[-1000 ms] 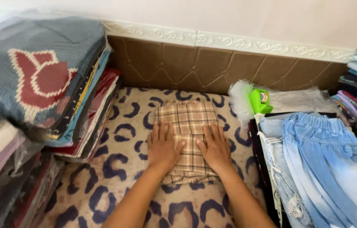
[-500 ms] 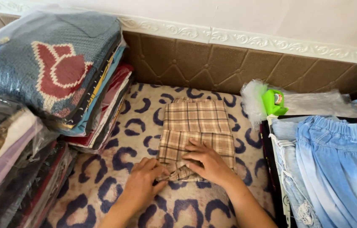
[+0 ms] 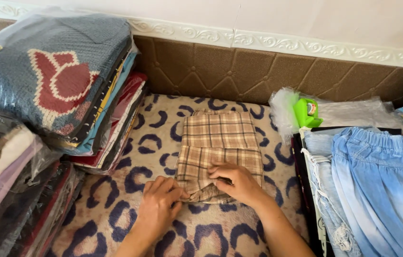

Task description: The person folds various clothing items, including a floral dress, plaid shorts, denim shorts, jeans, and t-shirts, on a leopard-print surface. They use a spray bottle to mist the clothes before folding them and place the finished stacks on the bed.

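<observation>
- the plaid cloth [image 3: 219,152] is lying folded into a compact rectangle on the patterned bedding [image 3: 115,214], with a fold line already crossing it above the fingers.
- the left hand [image 3: 159,205] is pinching the cloth's near left corner, fingers curling closed on the hem.
- the right hand [image 3: 236,182] is pressing down on the near edge just to the right of that pinch, fingers bent; it is touching the cloth, but i cannot tell whether it is actually gripping it.
- judging by how things lie, the folding is looking mostly done: the far half is sitting flat and squared, while the near hem under the hands is bunching and uneven, so that edge is the part left to tidy.
- the surface under the grip is a soft cream cover with dark blue curved marks, wrinkling a little around the wrists.
- well to the left of the grip, a stack of bagged garments [image 3: 54,81] is rising high, topped by a blue knit with a red motif.
- to the right, pale denim pieces [image 3: 377,181] are lying spread, and beyond them a green item in clear plastic [image 3: 305,112].
- beyond the cloth, a brown padded panel [image 3: 258,71] is running under a white moulded wall trim.
</observation>
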